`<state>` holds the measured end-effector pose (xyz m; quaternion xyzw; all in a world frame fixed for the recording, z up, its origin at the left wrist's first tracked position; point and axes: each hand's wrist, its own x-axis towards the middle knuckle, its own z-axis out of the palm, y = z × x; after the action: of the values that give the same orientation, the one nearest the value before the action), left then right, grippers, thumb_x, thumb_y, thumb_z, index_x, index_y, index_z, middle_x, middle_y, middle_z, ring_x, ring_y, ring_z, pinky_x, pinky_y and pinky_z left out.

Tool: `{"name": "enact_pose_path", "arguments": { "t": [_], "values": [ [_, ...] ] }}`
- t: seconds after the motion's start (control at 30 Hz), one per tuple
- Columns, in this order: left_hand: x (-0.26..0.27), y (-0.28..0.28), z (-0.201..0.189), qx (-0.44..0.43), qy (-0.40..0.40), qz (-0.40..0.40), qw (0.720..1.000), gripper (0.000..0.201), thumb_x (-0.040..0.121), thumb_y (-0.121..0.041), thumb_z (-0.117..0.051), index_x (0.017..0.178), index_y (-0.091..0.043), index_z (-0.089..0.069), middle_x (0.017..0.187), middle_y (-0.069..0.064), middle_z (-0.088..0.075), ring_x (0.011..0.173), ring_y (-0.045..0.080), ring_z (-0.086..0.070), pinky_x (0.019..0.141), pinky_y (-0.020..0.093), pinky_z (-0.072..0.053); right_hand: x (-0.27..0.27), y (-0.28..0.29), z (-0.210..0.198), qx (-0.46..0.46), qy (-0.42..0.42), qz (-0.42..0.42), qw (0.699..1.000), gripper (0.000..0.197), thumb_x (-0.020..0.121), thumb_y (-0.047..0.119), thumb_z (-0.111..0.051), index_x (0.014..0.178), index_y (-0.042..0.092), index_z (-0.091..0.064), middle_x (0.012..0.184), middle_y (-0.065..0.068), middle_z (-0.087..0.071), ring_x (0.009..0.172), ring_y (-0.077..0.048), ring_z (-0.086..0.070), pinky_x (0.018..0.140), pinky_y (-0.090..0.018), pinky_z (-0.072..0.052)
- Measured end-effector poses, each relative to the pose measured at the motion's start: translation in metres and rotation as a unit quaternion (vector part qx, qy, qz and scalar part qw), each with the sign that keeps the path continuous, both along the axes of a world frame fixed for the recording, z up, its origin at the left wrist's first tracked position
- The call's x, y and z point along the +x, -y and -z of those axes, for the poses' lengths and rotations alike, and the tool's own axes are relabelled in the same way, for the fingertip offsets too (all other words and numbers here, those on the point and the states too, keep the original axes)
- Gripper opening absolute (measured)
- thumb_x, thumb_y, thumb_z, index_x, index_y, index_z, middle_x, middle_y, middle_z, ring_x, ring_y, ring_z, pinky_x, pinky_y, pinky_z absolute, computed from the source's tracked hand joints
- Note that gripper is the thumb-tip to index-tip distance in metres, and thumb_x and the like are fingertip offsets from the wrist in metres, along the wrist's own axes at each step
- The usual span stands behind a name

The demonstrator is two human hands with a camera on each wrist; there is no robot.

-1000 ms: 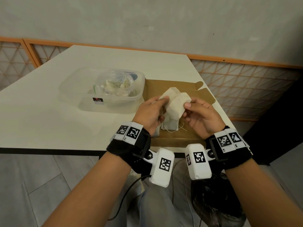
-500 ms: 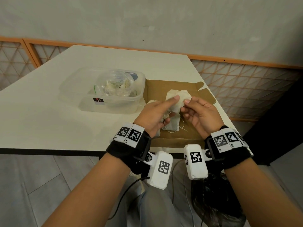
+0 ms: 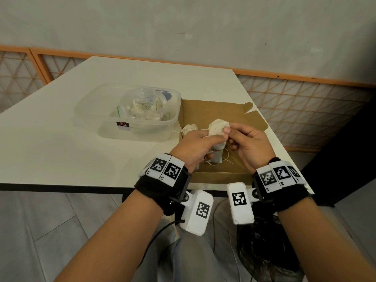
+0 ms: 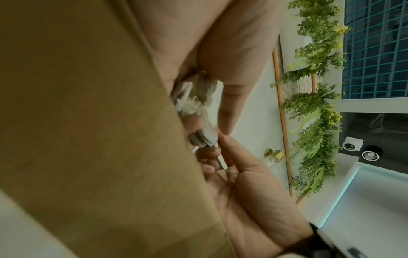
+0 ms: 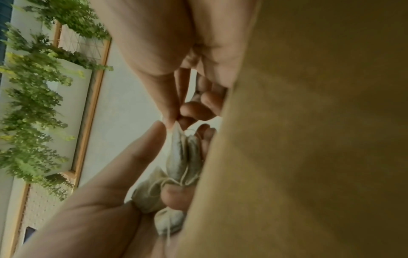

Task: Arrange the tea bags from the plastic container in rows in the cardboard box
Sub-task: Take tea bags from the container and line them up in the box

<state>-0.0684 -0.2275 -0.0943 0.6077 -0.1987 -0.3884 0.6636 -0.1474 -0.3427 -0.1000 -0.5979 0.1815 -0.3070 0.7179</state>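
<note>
Both hands hover over the flat brown cardboard box (image 3: 230,110) at the table's near right. My left hand (image 3: 195,145) grips a bunch of pale tea bags (image 3: 216,147) with loose strings; the bunch (image 5: 185,164) shows in the right wrist view, and the tea bags (image 4: 196,97) in the left wrist view. My right hand (image 3: 244,143) pinches the top tea bag (image 3: 217,127) between thumb and fingers. One more tea bag (image 3: 189,128) shows beyond the left hand. The clear plastic container (image 3: 105,119) to the left holds a crumpled clear bag (image 3: 142,104) with more tea bags.
The white table (image 3: 61,139) ends close in front of me, its dark front edge (image 3: 61,187) below the wrists. An orange-framed lattice railing (image 3: 305,110) runs behind and to the right. Cardboard (image 4: 88,139) fills most of both wrist views.
Both hands have shifted slightly away from me over the cardboard. The right hand's pinch has moved to the top tea bag's edge, and a tea bag beyond the left hand has come into view.
</note>
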Motion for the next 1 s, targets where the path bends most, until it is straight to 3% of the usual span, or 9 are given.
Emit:
{"name": "enact_pose_path", "arguments": {
  "t": [0.23,0.37,0.47,0.57,0.63,0.7,0.77,0.87,1.0],
  "values": [
    [0.0,0.001,0.002,0.01,0.018,0.01,1.0,0.01,0.09,-0.011,-0.06,0.098,-0.008,-0.065,0.094,0.012,-0.061,0.072,0.015,-0.051,0.049,0.016,-0.04,0.0,0.002,-0.001,-0.038,-0.02,-0.001,0.999,0.039,0.068,0.029,-0.076,0.105,0.023,-0.064,0.076,-0.007,-0.048,0.057,-0.007,-0.041,0.051,-0.018,-0.037],
    [-0.001,0.001,0.002,0.006,0.027,0.01,1.0,0.006,0.09,-0.01,-0.06,0.091,-0.012,-0.065,0.092,0.011,-0.062,0.073,0.015,-0.053,0.05,0.017,-0.04,-0.001,0.0,-0.001,-0.029,-0.065,-0.024,0.997,0.015,0.078,0.015,-0.069,0.093,0.013,-0.068,0.076,-0.002,-0.063,0.058,-0.006,-0.05,0.053,-0.019,-0.036],
    [0.0,0.002,0.003,0.009,0.035,-0.002,0.999,0.014,0.089,-0.012,-0.061,0.102,-0.009,-0.066,0.095,0.011,-0.063,0.074,0.015,-0.053,0.049,0.018,-0.04,-0.006,0.003,-0.015,-0.085,-0.095,-0.019,0.992,0.004,0.081,0.012,-0.067,0.084,0.014,-0.068,0.069,0.003,-0.064,0.058,-0.003,-0.056,0.053,-0.015,-0.042],
    [0.002,0.002,0.006,0.016,0.062,-0.007,0.998,0.021,0.088,-0.012,-0.062,0.108,-0.007,-0.067,0.093,0.01,-0.063,0.073,0.015,-0.053,0.052,0.019,-0.04,-0.011,0.013,-0.038,-0.253,-0.181,-0.059,0.948,0.014,0.079,0.018,-0.07,0.093,0.02,-0.068,0.088,-0.006,-0.066,0.079,-0.008,-0.059,0.071,-0.012,-0.047],
    [0.001,0.002,0.006,0.019,0.075,-0.001,0.997,0.02,0.088,-0.012,-0.062,0.107,-0.007,-0.067,0.09,0.007,-0.064,0.068,0.011,-0.053,0.053,0.019,-0.04,-0.01,0.017,-0.053,-0.321,-0.239,-0.102,0.911,0.02,0.08,0.021,-0.069,0.1,0.021,-0.068,0.097,-0.011,-0.067,0.089,-0.015,-0.058,0.082,-0.017,-0.045],
    [0.0,0.002,0.006,0.018,0.077,0.005,0.997,0.02,0.088,-0.012,-0.062,0.106,-0.008,-0.067,0.092,0.008,-0.064,0.069,0.011,-0.054,0.054,0.019,-0.041,-0.007,0.017,-0.064,-0.384,-0.289,-0.13,0.867,0.017,0.081,0.024,-0.069,0.098,0.024,-0.069,0.098,-0.004,-0.069,0.093,-0.014,-0.06,0.088,-0.023,-0.044],
    [0.001,0.0,0.003,0.004,0.067,0.007,0.998,0.018,0.089,-0.015,-0.062,0.104,-0.007,-0.067,0.091,0.01,-0.062,0.069,0.012,-0.053,0.055,0.019,-0.041,-0.003,0.014,-0.074,-0.423,-0.303,-0.129,0.844,0.01,0.081,0.023,-0.068,0.091,0.023,-0.07,0.094,0.0,-0.07,0.089,-0.011,-0.061,0.083,-0.017,-0.044],
    [0.007,-0.009,-0.003,-0.057,0.037,-0.055,0.996,0.013,0.091,-0.02,-0.06,0.099,-0.012,-0.067,0.091,0.009,-0.063,0.078,0.014,-0.054,0.059,0.021,-0.043,-0.001,0.013,-0.089,-0.429,-0.296,-0.102,0.847,0.016,0.083,0.018,-0.067,0.095,0.009,-0.071,0.082,0.0,-0.066,0.071,-0.003,-0.057,0.061,-0.001,-0.039],
    [0.022,-0.028,-0.009,-0.181,-0.017,-0.173,0.968,0.013,0.093,-0.012,-0.056,0.102,-0.012,-0.064,0.081,0.0,-0.062,0.07,0.007,-0.056,0.052,0.017,-0.039,-0.002,0.003,-0.098,-0.444,-0.318,-0.154,0.824,0.018,0.084,0.02,-0.066,0.095,0.007,-0.07,0.079,0.0,-0.067,0.059,0.005,-0.055,0.052,-0.001,-0.038]
  ]
}}
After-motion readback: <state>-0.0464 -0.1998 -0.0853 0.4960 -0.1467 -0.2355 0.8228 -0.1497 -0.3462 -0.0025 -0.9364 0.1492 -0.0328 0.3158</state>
